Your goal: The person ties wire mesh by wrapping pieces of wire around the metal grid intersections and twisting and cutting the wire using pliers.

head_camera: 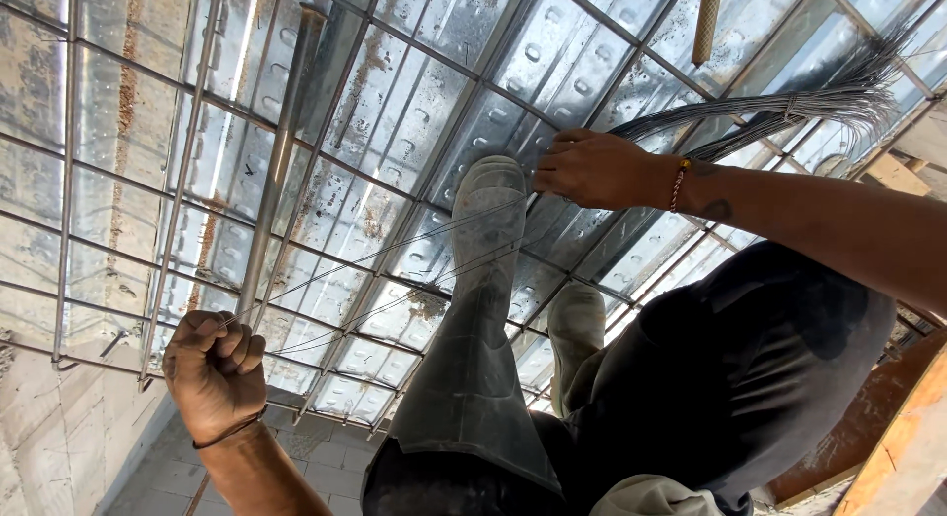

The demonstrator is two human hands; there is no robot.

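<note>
My left hand is a closed fist at the lower left, gripping thin tie wires that stretch up and right across the steel rebar grid. My right hand is closed on the other end of those wires, at the root of a thick wire bundle that fans out to the upper right. A beaded bracelet circles the right wrist. My grey rubber boots rest on the grid between both hands.
Ribbed galvanized metal decking lies under the grid. A long steel pipe crosses the bars at left. Concrete blocks are at the lower left, wooden boards at the right, and a threaded rod at the top.
</note>
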